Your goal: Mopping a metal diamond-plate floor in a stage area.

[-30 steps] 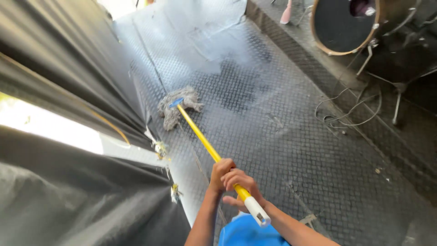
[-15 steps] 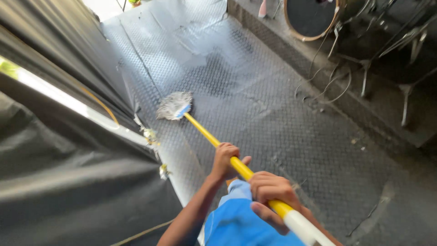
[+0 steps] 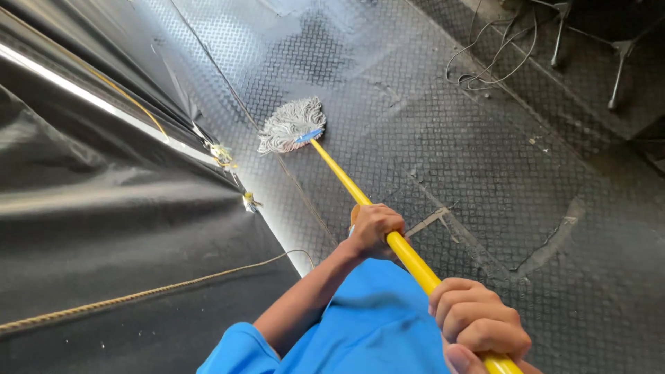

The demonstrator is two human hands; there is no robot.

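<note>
I hold a mop with a long yellow handle [image 3: 345,181]. Its grey string head [image 3: 291,125] lies flat on the dark metal tread-plate floor [image 3: 485,159], near the black tarp wall. My left hand [image 3: 374,230] is wrapped around the middle of the handle. My right hand [image 3: 478,324] grips the handle's near end, at the bottom of the view. Part of my blue shirt [image 3: 367,325] shows below my arms.
A black tarp wall [image 3: 104,228] runs along the left, with a rope [image 3: 138,296] across it and a bright gap of light. Loose cables [image 3: 488,69] and metal stand legs [image 3: 616,76] lie at the upper right. Wet patches shine on the far floor.
The mop head has slid toward me along the floor and the view has tilted down. My hands have spread further apart on the handle.
</note>
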